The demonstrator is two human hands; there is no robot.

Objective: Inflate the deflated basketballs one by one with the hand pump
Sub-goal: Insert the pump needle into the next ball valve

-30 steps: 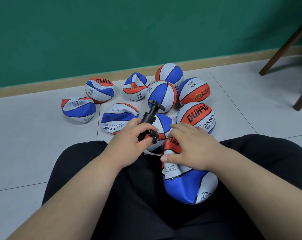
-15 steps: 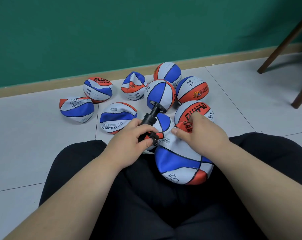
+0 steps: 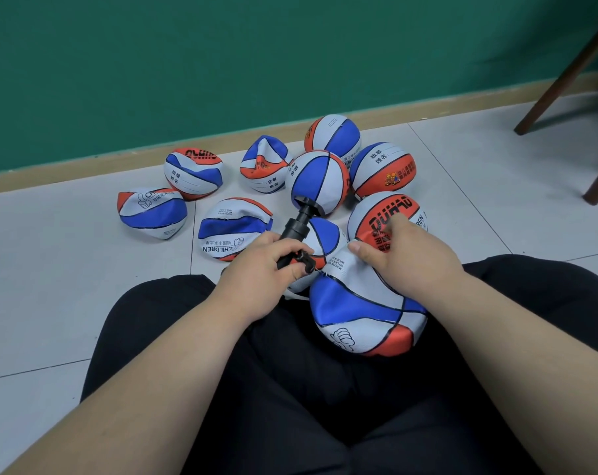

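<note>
Head view: the person sits on a floor of pale grey tiles (image 3: 50, 303), legs in black trousers (image 3: 290, 389). The green wall (image 3: 222, 63) and its wooden skirting board (image 3: 85, 169) close the far side. At the far right stand the brown wooden legs of a chair (image 3: 565, 63). The tiles are bare on the left and on the right of the legs.

The left grip (image 3: 266, 269) is closed around the lower body of the black plastic hand pump (image 3: 299, 224). The pump is tilted, and its handle end points to the far side. The right grip (image 3: 410, 258) holds the far upper edge of the half-flat blue, white and orange basketball on the lap (image 3: 359, 310), with the thumb on its white panel. The small black end of the pump is just beside this panel, left of the thumb; I cannot tell if it touches.

Far of the grips lies the group of other basketballs (image 3: 320, 181) in the same colours. Those on the left are crumpled and those on the right are rounder. One is partly hidden behind the pump.
</note>
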